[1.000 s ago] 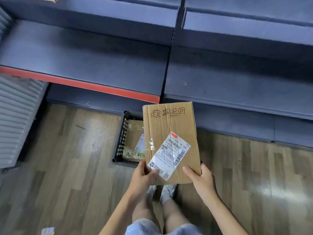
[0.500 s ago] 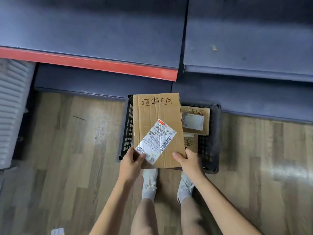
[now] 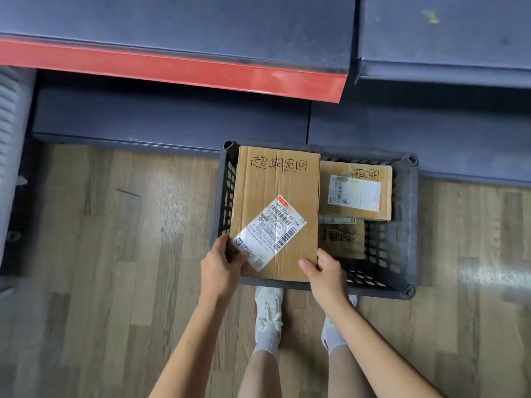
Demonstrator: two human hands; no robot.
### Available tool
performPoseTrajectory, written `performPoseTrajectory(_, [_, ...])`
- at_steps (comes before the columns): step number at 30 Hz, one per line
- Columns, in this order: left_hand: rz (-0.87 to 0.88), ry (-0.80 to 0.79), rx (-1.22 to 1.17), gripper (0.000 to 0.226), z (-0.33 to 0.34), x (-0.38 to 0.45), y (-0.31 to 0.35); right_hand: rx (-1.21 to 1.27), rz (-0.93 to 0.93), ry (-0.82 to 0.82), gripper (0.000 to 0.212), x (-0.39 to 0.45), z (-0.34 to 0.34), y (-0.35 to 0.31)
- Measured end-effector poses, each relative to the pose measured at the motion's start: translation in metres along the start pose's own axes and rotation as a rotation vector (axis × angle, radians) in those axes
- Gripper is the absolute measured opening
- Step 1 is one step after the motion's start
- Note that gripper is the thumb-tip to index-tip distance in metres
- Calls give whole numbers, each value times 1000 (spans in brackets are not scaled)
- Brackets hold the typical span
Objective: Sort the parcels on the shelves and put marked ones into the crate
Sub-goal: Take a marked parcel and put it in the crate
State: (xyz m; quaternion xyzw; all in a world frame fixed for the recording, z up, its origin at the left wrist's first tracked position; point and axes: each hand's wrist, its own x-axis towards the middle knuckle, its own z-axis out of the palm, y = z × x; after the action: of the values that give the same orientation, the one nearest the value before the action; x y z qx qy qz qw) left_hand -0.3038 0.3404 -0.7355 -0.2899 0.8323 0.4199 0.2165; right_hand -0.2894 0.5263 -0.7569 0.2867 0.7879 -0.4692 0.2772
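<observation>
A brown cardboard parcel [image 3: 273, 191] with black handwriting along its far edge and a tilted white shipping label sits over the left half of the dark plastic crate [image 3: 408, 231] on the floor. My left hand [image 3: 221, 268] grips its near left corner. My right hand [image 3: 324, 271] grips its near right corner, thumb on top. Inside the crate at the right lie two smaller marked parcels, one with a white label [image 3: 356, 191] at the back and one with handwriting [image 3: 342, 239] nearer me.
Dark blue shelves [image 3: 201, 21] with a red front strip [image 3: 172, 67] overhang the floor just behind the crate. A grey ribbed panel [image 3: 11, 133] stands at the left. My feet in white shoes [image 3: 268, 314] stand on the wooden floor just before the crate.
The parcel has come down from chest height to the crate's left half, both hands still holding its near corners. My view has tilted down, revealing the whole crate.
</observation>
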Motion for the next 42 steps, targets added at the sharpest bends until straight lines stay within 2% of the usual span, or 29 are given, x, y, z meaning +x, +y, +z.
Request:
performPoseTrajectory(4, [17,14,11,20,11,16,-8,-8,-26,14,8,15,9,2])
performPoseTrajectory(9, [22,-50,11,48,33,33,-13,-29,-46,44,11,40,15,6])
performPoseTrajectory(12, [42,-45,39,56,46,41,-18,-48,-52,49,14,52,16,11])
performPoseTrajectory(23, [49,-40,52,44,69,59,-40,-78,-42,41,17,72,29,32])
performPoseTrajectory(28, [49,-52,65,50,72,65,-49,-85,-55,58,23,72,36,38])
performPoseTrajectory(31, [118,-67,115,65,71,63,-53,-131,-49,57,33,72,39,39])
performPoseTrajectory(36, [361,-97,452,78,69,54,-54,-311,-77,63,69,68,39,39])
performPoseTrajectory(42, [350,-136,551,81,67,59,-57,-404,-127,-6,79,69,37,41])
